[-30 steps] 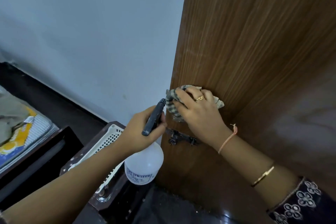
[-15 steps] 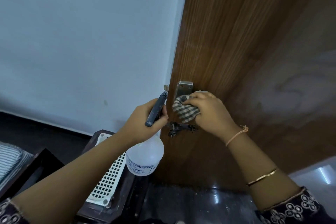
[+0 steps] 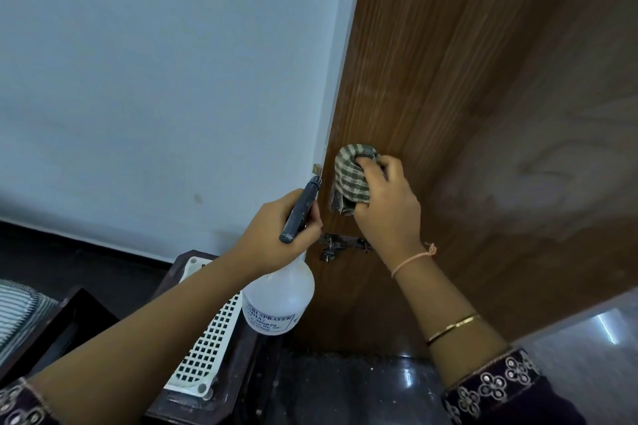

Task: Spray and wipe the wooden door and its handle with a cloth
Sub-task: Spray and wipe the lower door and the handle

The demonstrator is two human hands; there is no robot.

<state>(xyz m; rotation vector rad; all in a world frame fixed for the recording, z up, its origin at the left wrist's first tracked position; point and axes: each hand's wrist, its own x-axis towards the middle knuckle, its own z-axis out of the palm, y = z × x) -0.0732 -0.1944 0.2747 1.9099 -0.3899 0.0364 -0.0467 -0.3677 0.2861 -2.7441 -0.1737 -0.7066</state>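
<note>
- Dark embroidered sleeves (image 3: pixel 493 386) sit at the bottom corners of the frame, and both forearms reach up toward the middle.
- The right forearm wears a gold bangle (image 3: pixel 452 326), with a pink thread (image 3: pixel 412 259) at the wrist.
- Low and left of centre, a white grille (image 3: pixel 207 338) with square holes lies on a dark wooden tabletop (image 3: pixel 241 373). Striped fabric (image 3: pixel 17 314) shows at the left edge.
- A glossy dark floor (image 3: pixel 345 390) fills the bottom centre.
- The left hand (image 3: pixel 272 235), at centre, has its fingers curled tight round the neck of a bottle (image 3: pixel 279 300). The translucent white body hangs below the fist and shows a printed label.
- The bottle's dark spray head (image 3: pixel 300 209) slants up and right out of the fist, with its tip close to the door's edge.
- The right hand (image 3: pixel 388 207), just right of centre, grips a cloth (image 3: pixel 350 183) with bent fingers and presses it against the door.
- The cloth is green-and-white checked and bunched up. It lies flat on the wood near the door's left edge and hides whatever is under it, so the handle cannot be made out.
- A dark metal latch (image 3: pixel 341 245) is fixed to the door just below the cloth, partly behind the right wrist.
- The door (image 3: pixel 466 97) fills the right half of the frame, brown with a vertical grain and a dull, hazy patch toward the right.
- A pale blue wall (image 3: pixel 155 79) fills the upper left, with a dark band along its foot.
</note>
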